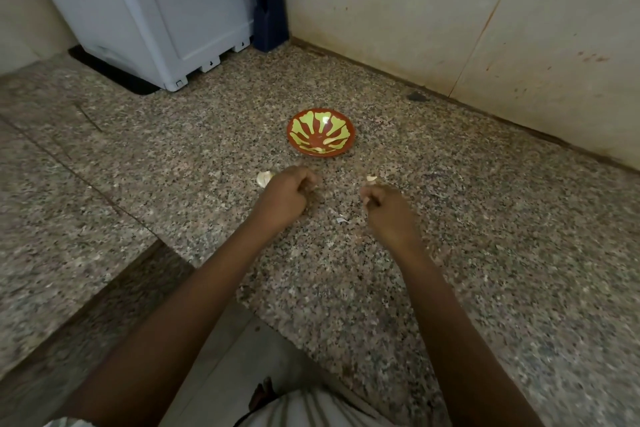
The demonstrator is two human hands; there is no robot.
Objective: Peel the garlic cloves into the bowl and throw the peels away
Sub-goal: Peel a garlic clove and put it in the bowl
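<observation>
A red bowl (pixel 320 135) with a yellow-green pattern sits on the speckled counter and holds a couple of peeled garlic cloves (pixel 329 141). My left hand (pixel 287 194) hovers just in front of the bowl with curled fingers; what they enclose is hidden. A pale piece of garlic bulb (pixel 264 178) lies touching that hand's left side. My right hand (pixel 384 206) is to the right, fingers curled, pinching a small pale garlic bit at its tips. A small clove (pixel 371 178) lies just beyond that hand. A loose peel (pixel 343 219) lies between my hands.
A grey-white appliance (pixel 156 10) stands at the back left on a dark mat, with a dark object (pixel 272 10) leaning in the corner. A tiled wall (pixel 450 28) bounds the counter behind and to the right. The counter edge (pixel 242 298) drops off near my body.
</observation>
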